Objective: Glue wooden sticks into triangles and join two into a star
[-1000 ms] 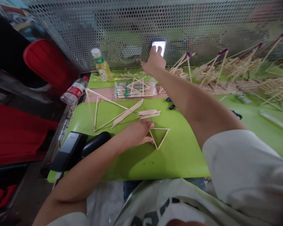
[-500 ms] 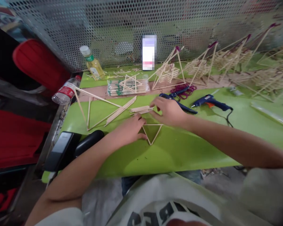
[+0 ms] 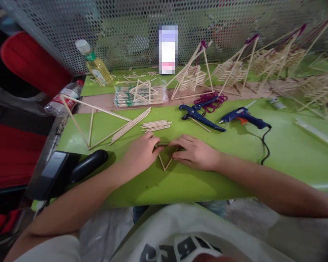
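A small triangle of thin wooden sticks lies on the green tabletop, its point toward me. My left hand pinches its upper left corner between thumb and fingers. At the upper right corner, my right hand has its fingers closed on the frame; the fingertips partly cover the side stick. Just beyond the hands lies a loose pile of short sticks. A bundle of longer sticks slants to the left of it. Blue cutters rest behind my right hand, a single stick by their jaws.
A blue glue gun with a black cord lies at right. Stick frames bound with purple cord stand along the back, near a lit phone. A large stick frame, bottles and a black device are at left.
My right hand has come back from the short stick pile to the triangle's right corner. My left hand stays at the left corner. The view has shifted slightly.
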A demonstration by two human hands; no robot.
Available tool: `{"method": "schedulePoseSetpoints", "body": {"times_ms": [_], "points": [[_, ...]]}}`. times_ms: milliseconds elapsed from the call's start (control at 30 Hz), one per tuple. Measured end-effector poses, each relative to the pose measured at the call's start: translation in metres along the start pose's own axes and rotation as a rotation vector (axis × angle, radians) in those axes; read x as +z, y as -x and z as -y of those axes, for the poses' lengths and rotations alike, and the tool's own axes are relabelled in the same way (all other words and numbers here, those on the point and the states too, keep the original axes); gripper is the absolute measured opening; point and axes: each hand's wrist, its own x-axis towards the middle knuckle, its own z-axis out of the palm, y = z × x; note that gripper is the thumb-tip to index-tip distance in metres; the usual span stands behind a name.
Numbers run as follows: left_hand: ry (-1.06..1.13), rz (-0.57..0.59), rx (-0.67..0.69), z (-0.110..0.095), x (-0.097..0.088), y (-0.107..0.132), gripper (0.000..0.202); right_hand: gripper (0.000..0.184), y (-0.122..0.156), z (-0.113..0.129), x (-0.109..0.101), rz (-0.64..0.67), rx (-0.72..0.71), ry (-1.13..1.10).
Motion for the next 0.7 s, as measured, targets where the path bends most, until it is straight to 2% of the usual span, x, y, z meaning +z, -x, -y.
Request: {"method": "schedulePoseSetpoints", "body": {"times_ms": [100, 267, 433, 533, 700], "points": [[-0.009, -0.013, 0.010, 0.000, 0.002, 0.000, 0.018, 0.019, 0.003, 0.001, 0.008, 0.007, 0.048, -0.033], [-0.019, -0.025, 0.025, 0.001, 0.007, -0.001, 0.028, 0.017, 0.009, 0.009, 0.012, -0.012, 0.145, 0.048], [-0.052, -0.009, 0.057, -0.002, 0.008, -0.002, 0.039, 0.022, 0.010, 0.011, 0.011, 0.031, 0.126, -0.004], [-0.089, 0.017, 0.075, -0.003, 0.009, -0.003, 0.039, 0.022, 0.010, 0.012, 0.012, 0.066, 0.147, -0.057], [-0.236, 0.061, 0.089, -0.008, 0.008, -0.005, 0.041, 0.024, 0.010, 0.017, 0.014, 0.133, 0.136, -0.005]]}}
